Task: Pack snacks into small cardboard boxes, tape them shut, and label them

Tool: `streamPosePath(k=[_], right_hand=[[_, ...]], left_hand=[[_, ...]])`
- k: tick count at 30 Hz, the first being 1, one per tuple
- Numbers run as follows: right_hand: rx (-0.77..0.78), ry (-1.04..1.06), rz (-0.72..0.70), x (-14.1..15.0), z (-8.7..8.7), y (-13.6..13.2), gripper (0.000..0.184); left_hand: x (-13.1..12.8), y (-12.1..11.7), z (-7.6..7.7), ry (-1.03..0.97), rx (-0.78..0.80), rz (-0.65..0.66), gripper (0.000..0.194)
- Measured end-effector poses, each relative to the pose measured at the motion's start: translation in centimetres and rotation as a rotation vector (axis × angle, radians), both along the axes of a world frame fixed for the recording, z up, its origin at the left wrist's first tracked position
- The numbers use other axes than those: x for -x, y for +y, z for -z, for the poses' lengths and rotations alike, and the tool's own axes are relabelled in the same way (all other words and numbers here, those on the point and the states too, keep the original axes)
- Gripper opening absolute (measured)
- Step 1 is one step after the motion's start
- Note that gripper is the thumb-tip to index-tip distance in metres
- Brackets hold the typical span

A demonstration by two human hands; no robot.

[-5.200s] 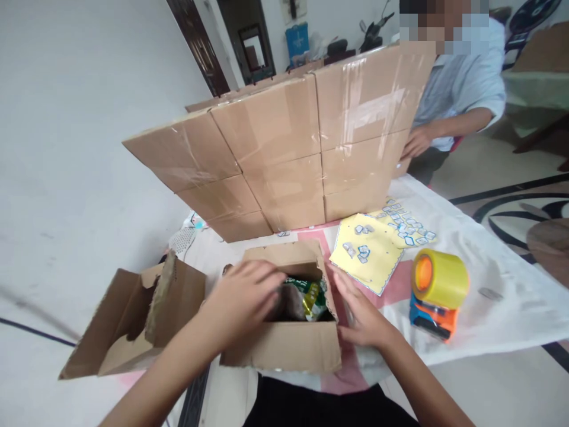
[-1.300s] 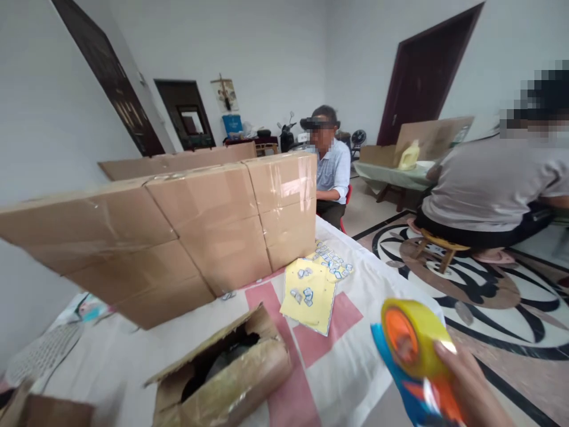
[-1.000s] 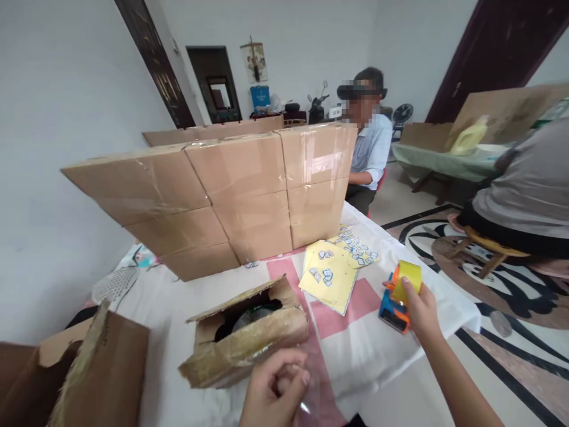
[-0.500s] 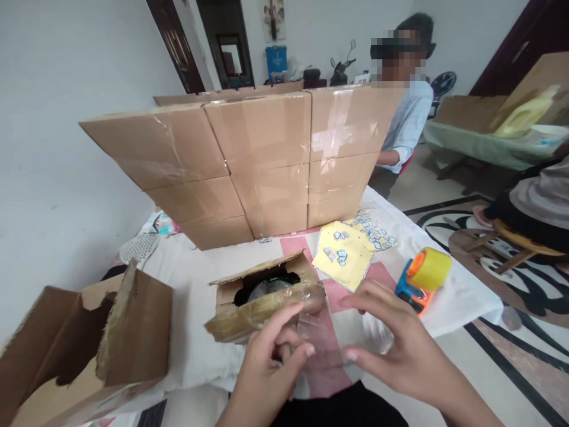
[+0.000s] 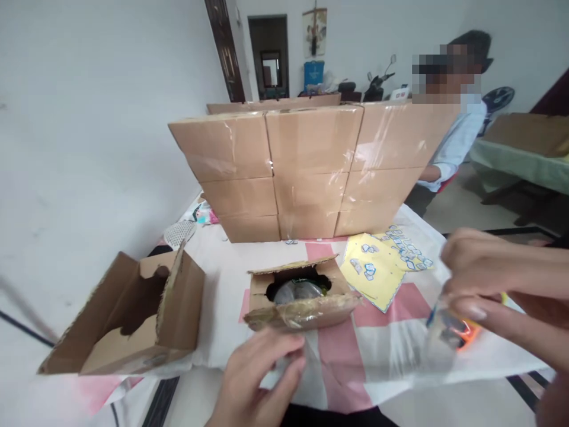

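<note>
My left hand [image 5: 262,373] is just in front of the small cardboard box [image 5: 302,311], fingers loosely curved and thumb apart, with nothing seen in it. That box has ragged torn flaps, and a clear, rounded plastic-looking item [image 5: 296,290] shows through its top opening. Over at the right, my right hand [image 5: 493,290] has its thumb and fingers pinched together. A blurred piece of clear film [image 5: 433,341] hangs from them. Behind this hand, an orange and blue tape dispenser [image 5: 469,337] is mostly hidden.
Taped-together cardboard boxes [image 5: 311,172] form a wall across the table [image 5: 226,344]. A larger opened carton [image 5: 180,308] sits at the left edge. Yellow paper sheets with stickers [image 5: 377,281] lie right of the small box. Another person [image 5: 462,130] sits behind the wall.
My right hand has moved right, from beside the small box to over the tape dispenser, and its fingers have closed. My left hand stays near the box. The view has turned left.
</note>
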State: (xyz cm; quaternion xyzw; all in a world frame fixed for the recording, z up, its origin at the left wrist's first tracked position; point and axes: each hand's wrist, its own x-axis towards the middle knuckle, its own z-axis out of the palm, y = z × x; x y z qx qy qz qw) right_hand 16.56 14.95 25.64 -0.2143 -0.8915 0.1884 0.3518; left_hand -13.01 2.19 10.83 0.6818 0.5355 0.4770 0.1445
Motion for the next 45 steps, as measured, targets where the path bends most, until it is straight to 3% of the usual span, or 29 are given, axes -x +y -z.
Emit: streamPosePath(k=[2,5,9,12,14,17,21,25,31,35,37,41,43,45], right_hand=[[0.234,-0.241,-0.191,1.9,-1.1,1.8,0.018],[0.424,-0.494,-0.289,6.2,-0.2,4.9,0.023],[0.472,-0.506,-0.143,10.0,2.8,8.4,0.02],[0.674,-0.436,-0.318,10.3,3.8,9.4,0.022],[0.812,-0.276,-0.423,10.1,4.1,9.4,0.032],[0.931,-0.114,-0.381,10.7,5.3,9.2,0.042],[0.677,-0.414,-0.219,12.3,8.7,8.9,0.019],[0.526,-0.454,-0.154,12.2,11.3,8.7,0.013],[0.318,-0.524,-0.067,11.5,11.8,8.2,0.011],[0.208,-0.626,0.021,12.4,11.1,6.9,0.014],[0.17,-0.699,0.214,12.7,10.5,7.0,0.011],[0.07,-0.727,0.722,10.4,9.4,10.9,0.053],[0.033,-0.741,0.9,7.3,10.1,13.9,0.051],[0.134,-0.817,0.933,3.4,12.0,16.3,0.044]], left_hand=[[0.3,1.9,-0.2,0.291,-0.162,-0.162,0.034],[0.4,5.1,0.0,0.54,-0.078,-0.361,0.048],[0.4,6.8,1.3,0.57,0.121,-0.27,0.038],[0.7,6.2,2.4,0.575,0.142,-0.195,0.033],[0.9,5.7,2.8,0.595,0.147,-0.177,0.036],[1.0,5.3,3.0,0.608,0.162,-0.155,0.048],[1.1,5.3,3.2,0.62,0.149,-0.154,0.056],[1.1,5.3,4.0,0.63,0.072,-0.167,0.063],[0.7,5.2,3.9,0.623,-0.017,-0.213,0.057],[-1.0,5.2,3.4,0.666,-0.105,-0.107,0.036],[-1.9,5.2,3.5,0.616,-0.143,-0.057,0.04],[-2.9,4.9,3.9,0.493,-0.253,-0.058,0.043],[-2.8,4.8,4.0,0.431,-0.293,-0.083,0.039],[-2.8,4.7,4.3,0.395,-0.31,-0.104,0.036]])
